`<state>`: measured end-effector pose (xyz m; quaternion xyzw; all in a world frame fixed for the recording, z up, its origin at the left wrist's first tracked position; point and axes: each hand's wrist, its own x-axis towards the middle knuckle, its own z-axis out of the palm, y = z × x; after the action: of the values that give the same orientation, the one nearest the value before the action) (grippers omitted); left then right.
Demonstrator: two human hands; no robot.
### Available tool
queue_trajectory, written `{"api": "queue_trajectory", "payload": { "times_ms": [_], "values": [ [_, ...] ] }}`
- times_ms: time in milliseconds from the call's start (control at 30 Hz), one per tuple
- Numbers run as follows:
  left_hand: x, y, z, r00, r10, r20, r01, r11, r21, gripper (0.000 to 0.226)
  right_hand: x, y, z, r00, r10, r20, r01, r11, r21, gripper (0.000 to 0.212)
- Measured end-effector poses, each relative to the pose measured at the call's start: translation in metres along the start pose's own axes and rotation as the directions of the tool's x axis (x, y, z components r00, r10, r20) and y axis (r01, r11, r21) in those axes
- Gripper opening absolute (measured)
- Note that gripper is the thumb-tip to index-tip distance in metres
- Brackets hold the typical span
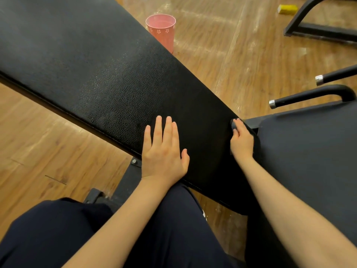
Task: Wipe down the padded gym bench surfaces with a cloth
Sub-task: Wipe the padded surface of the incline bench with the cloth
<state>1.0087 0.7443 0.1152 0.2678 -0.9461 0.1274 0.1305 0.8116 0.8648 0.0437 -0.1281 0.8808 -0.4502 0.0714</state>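
A long black padded bench back (108,78) runs from the upper left down to the lower middle. My left hand (163,151) lies flat on it near its lower end, fingers spread, holding nothing. My right hand (241,141) presses a dark cloth (234,124) against the pad's right corner, in the gap beside the dark seat pad (309,151). Most of the cloth is hidden under the hand and blends with the black padding.
A pink cup (161,30) with flower prints stands on the wooden floor beyond the bench. Two black handles with chrome ends (309,95) stick out at the right. A black frame leg (309,26) and a yellow sponge (287,9) lie at the top right.
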Motion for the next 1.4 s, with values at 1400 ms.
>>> {"api": "queue_trajectory", "payload": {
  "times_ms": [1400],
  "values": [
    [-0.002,0.0,-0.002,1.0,0.01,0.021,-0.01,1.0,0.014,0.066,-0.12,0.055,-0.014,0.992,-0.108,0.072,0.107,0.994,0.017,0.041]
  ]
}}
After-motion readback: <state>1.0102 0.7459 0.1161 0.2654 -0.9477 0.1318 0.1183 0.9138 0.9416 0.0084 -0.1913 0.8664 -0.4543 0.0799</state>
